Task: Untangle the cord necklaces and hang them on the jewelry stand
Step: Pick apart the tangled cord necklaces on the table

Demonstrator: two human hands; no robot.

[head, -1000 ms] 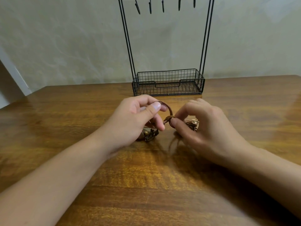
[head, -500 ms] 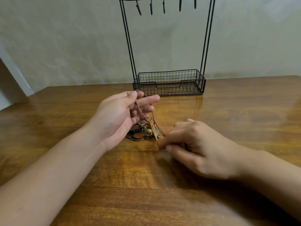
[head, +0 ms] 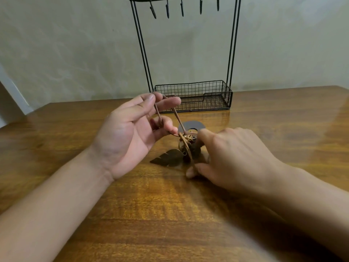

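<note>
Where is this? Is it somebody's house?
Probably a room at home, though I can't be sure: a wooden table against a plain wall, with a wire jewelry stand on the table.

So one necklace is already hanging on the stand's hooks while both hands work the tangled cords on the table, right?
Not quite. The head view shows the hooks on the jewelry stand bare; no necklace hangs there yet. The rest holds: the left hand and right hand both work the tangled cords over the table.
</note>
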